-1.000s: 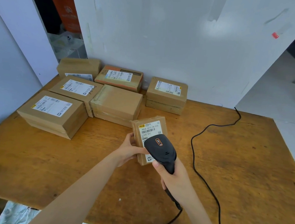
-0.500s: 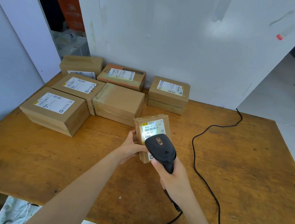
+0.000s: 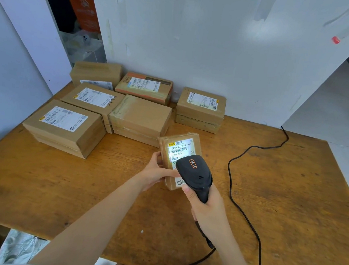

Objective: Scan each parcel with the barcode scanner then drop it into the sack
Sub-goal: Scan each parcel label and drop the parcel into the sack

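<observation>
My left hand [image 3: 155, 173] grips a small brown parcel [image 3: 182, 145] by its left edge, holding it tilted up above the wooden table [image 3: 290, 195]. Its white label faces me and is lit brightly by the scanner's light. My right hand [image 3: 203, 204] is wrapped around the handle of a black barcode scanner [image 3: 195, 174], whose head points at the label from close range and covers the parcel's lower part. A pale woven sack [image 3: 18, 247] shows below the table's near left edge.
Several brown parcels lie at the table's back left, among them a large one [image 3: 64, 127] nearest the left edge and one [image 3: 200, 109] by the white wall. The scanner's black cable [image 3: 244, 212] loops across the table's right half.
The scanner's light came on and now shines on the label. Parcel, scanner and both hands have stayed almost where they were.
</observation>
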